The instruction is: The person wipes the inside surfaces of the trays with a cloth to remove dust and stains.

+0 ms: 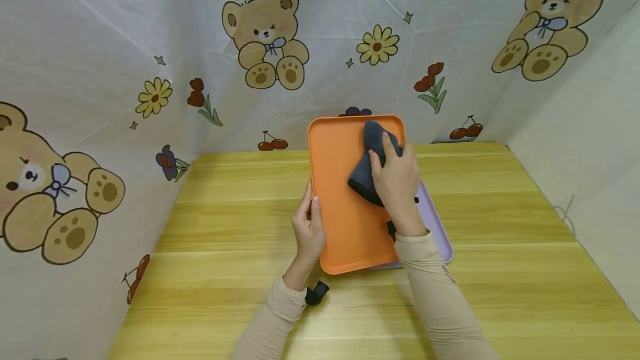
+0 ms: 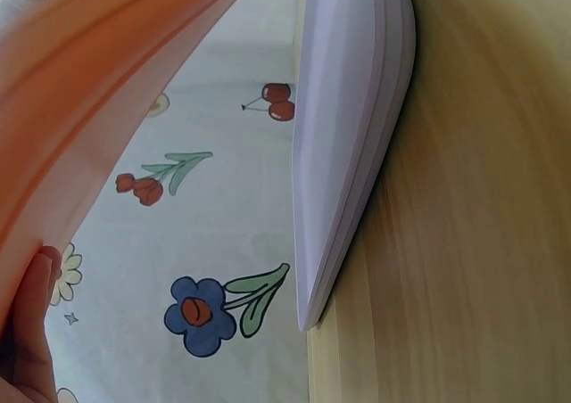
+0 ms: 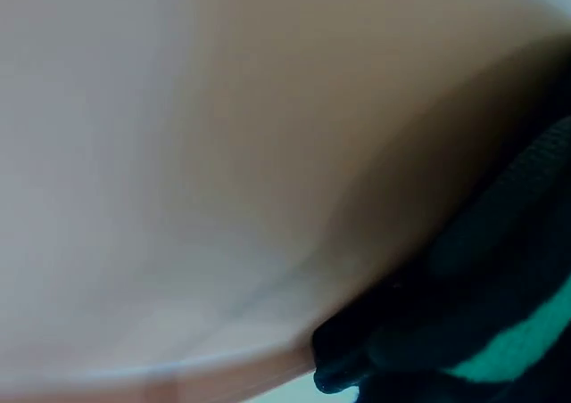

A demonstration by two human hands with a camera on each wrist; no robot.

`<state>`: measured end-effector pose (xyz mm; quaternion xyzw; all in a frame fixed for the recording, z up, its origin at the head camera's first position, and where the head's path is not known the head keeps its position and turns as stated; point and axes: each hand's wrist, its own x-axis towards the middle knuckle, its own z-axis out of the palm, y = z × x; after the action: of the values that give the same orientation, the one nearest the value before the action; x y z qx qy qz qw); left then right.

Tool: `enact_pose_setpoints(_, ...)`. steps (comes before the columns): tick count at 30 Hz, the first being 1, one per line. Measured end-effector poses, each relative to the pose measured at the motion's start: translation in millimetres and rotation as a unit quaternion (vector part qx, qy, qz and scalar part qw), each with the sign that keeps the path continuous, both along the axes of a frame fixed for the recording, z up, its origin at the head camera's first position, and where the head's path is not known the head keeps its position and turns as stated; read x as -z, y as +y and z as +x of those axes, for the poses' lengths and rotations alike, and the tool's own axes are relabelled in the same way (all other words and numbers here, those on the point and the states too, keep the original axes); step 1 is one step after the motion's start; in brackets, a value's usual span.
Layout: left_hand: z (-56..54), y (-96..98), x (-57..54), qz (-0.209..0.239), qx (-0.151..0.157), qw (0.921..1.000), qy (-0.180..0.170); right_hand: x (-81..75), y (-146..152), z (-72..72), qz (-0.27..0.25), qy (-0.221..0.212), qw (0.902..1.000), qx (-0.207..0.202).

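Note:
An orange tray is held tilted up off the table by my left hand, which grips its left edge with the thumb on the near face. In the left wrist view the tray's underside rises at the upper left, with fingers against it. My right hand holds a bunched dark grey cloth against the tray's upper right face. Behind and below the orange tray, a light purple tray lies on the table; its layered rim shows beside the wood.
The wood-grain table spreads out on both sides. A white cloth backdrop printed with bears and flowers stands behind it and at the left. A black wrist strap shows by the left cuff. The right wrist view is mostly blurred.

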<state>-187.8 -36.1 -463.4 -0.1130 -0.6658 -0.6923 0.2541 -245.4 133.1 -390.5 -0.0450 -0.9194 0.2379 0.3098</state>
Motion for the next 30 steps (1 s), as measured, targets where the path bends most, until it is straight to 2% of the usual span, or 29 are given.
enact_pose_setpoints(4, 0.0, -0.1, 0.2, -0.001, 0.007, 1.0000, -0.001, 0.4, -0.2, 0.2, -0.005, -0.008, 0.9999, 0.012)
enact_pose_setpoints(9, 0.4, 0.3, 1.0, -0.010, -0.001, 0.9999, 0.010, 0.9, -1.1, 0.9, -0.006, -0.012, 0.9997, 0.020)
enact_pose_setpoints(17, -0.1, 1.2, 3.8, -0.016, -0.010, 0.9992, 0.036, 0.5, -4.7, 3.7, 0.006, 0.018, 0.9997, 0.017)
enact_pose_setpoints(24, 0.1, 2.2, 3.5, -0.019, -0.017, 0.9995, 0.021, -0.5, -15.9, 7.9, 0.019, 0.022, 0.9995, 0.010)
enact_pose_setpoints(28, 1.6, 3.2, 0.4, -0.022, -0.015, 0.9995, 0.017, -0.8, -23.6, 10.8, 0.022, 0.026, 0.9994, -0.001)
enact_pose_setpoints(30, 5.5, 3.5, -6.5, -0.023, -0.014, 0.9994, 0.021, -0.9, -27.1, 12.0, 0.029, 0.034, 0.9989, -0.010)
